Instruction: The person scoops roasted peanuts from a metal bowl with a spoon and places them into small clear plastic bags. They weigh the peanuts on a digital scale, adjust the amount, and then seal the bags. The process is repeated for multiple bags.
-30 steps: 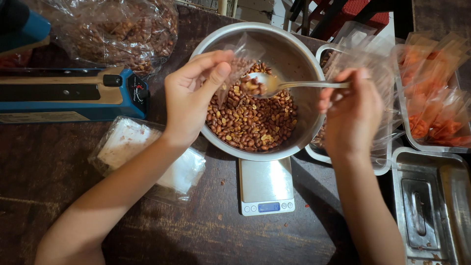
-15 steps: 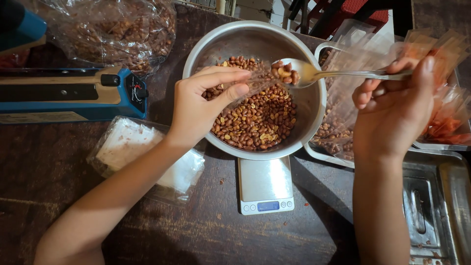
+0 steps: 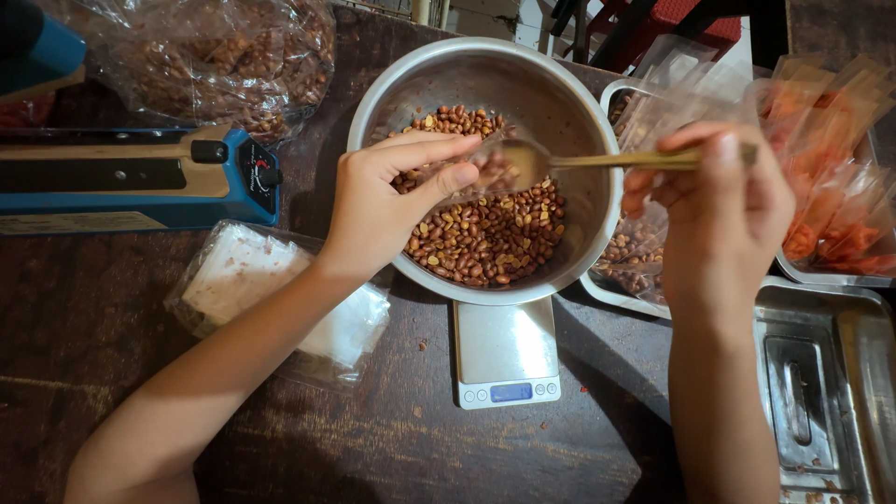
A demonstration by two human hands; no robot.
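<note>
Tabletop [image 3: 392, 457] of dark wood is taken up largely by a steel bowl [image 3: 560, 112], which is set on a small digital scale [image 3: 506, 359], seemingly so that its load can be weighed. Peanuts [image 3: 485, 238] are heaped in the near half of the bowl. To the left, a blue heat sealer [image 3: 121, 177] is laid flat, with a big clear bag of nuts [image 3: 224, 56] behind it and a stack of empty clear pouches [image 3: 271, 299] in front, within easy reach. At the right, filled packets [image 3: 840, 215] are gathered in a tray.

Over the bowl, a small clear pouch [image 3: 467, 173] is held by the left hand [image 3: 387, 201], its fingers curled and pinched on the film so that the mouth is kept open above the peanuts and spills fall back in. A spoon [image 3: 523, 161] is held by the right hand [image 3: 719, 201], fingers closed around the handle, and its bowl is tipped at the pouch mouth.
</note>
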